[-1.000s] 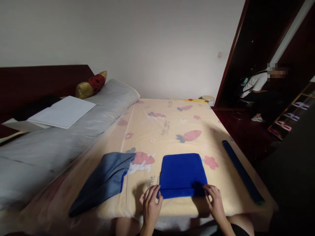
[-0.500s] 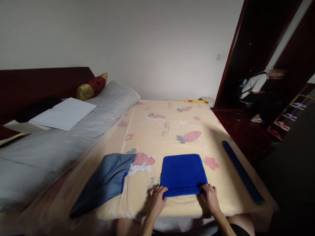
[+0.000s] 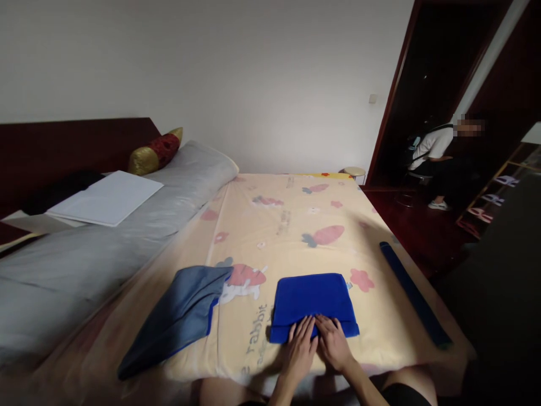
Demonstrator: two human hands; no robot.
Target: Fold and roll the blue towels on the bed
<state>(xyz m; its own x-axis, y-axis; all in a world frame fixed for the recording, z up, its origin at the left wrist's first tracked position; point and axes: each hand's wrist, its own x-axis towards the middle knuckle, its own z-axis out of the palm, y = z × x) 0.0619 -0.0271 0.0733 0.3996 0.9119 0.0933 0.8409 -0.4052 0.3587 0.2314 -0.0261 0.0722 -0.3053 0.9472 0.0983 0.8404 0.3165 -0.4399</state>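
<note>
Pressing Both Hands onto the Folded Blue Cloth (image 3: pixel 315 296)

We had the blue cloth in front of us, near the front edge of the bed (image 3: pixel 291 248) and close to our knees. It lay flat, wider along its near side, where a narrow band ran across it below a crease. The grip of our left hand (image 3: pixel 302 336) was slack, with the fingers stretched out and laid over the middle of that band. Our right hand (image 3: pixel 333 338) rested just beside it, its grip equally loose, the fingertips of the two hands almost meeting near the crease. Neither hand pinched up any fabric that we could see.

To the left, well apart from our hands, a rumpled grey-blue cloth (image 3: pixel 180 310) with bright blue edging lay on the patterned sheet (image 3: pixel 253 254). On our right, a long, narrow dark blue roll (image 3: pixel 416 296) lay slantwise along the side of the bed. Beyond the grey-blue cloth, a white board (image 3: pixel 107 197) rested on the grey bedding (image 3: pixel 186 175), near a red and gold bolster (image 3: pixel 156 151). By the doorway, a person in a white top (image 3: pixel 437 141) sat on a stool (image 3: pixel 418 176), beside a rack of slippers (image 3: pixel 486 206).
</note>
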